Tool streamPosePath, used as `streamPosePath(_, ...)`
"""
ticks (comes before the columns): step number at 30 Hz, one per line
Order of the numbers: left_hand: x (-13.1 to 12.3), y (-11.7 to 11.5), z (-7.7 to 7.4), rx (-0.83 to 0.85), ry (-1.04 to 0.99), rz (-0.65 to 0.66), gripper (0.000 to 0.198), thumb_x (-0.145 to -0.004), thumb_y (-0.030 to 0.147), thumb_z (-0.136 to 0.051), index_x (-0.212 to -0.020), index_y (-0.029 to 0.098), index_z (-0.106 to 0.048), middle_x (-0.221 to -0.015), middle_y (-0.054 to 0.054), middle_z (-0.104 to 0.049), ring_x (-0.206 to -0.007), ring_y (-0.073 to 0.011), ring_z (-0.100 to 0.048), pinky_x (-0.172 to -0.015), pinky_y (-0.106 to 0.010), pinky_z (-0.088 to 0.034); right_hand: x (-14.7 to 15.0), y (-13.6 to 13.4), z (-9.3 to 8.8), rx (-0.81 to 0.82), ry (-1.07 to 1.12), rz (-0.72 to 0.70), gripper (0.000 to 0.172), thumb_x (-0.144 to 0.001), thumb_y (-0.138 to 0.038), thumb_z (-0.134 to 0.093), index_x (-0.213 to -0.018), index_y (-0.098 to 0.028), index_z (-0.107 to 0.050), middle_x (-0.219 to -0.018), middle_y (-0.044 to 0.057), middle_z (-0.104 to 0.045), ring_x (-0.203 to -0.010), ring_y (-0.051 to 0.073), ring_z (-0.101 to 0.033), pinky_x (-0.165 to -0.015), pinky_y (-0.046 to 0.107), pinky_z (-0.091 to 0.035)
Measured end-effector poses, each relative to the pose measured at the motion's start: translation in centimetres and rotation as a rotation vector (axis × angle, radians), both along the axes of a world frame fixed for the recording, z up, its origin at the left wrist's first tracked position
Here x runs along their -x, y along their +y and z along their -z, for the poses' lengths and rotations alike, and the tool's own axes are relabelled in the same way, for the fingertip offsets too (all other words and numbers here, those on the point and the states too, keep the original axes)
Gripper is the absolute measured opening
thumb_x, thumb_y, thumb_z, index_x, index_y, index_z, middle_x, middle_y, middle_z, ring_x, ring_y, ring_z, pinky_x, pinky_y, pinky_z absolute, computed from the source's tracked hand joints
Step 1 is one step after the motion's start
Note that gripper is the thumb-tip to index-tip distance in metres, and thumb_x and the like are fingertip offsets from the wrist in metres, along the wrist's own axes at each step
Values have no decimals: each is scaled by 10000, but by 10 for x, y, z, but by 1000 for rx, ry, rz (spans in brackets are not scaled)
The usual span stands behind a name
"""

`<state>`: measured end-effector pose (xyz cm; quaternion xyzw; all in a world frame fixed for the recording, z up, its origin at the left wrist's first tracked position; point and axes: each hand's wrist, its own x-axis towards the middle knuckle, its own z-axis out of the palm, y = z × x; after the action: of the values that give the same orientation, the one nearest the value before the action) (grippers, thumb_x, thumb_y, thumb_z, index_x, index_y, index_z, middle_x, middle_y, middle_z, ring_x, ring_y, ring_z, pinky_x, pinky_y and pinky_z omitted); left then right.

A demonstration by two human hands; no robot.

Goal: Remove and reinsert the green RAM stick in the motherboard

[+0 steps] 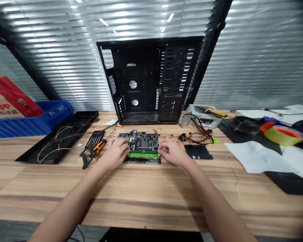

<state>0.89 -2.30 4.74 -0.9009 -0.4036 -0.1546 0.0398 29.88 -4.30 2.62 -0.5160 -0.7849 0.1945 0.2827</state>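
Head view
Hands: apart, the left hand [113,154] on one end of the green memory stick [143,154], the right hand [172,152] on the other; cannot tell if they grip.
Board: one motherboard [141,141], flat on the wooden table [65,188], near the middle.
Far: one black computer case [141,67], upright.
Left: one orange screwdriver [99,148].

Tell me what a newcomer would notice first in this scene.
The open black computer case stands upright at the back of the wooden table, its bare metal panel full of cut-outs. In front of it lies a motherboard, with the left hand and the right hand at either end of its green memory module. Toward the far right, a roll of yellow tape catches the eye.
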Motion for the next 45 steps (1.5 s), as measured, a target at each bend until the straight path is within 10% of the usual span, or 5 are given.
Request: streamPosePath(45,6,4,-6,222,-71,-130,180,-844,328,-484,-825,235,-636,-1267,-70,-539,-1207,-289,-460,-959,-523,-323,-5,2,0,-24,-75,21,100,-749,-138,-611,-707,-178,-692,-706,14,-579,-647,130,-519,-643,241,-402)
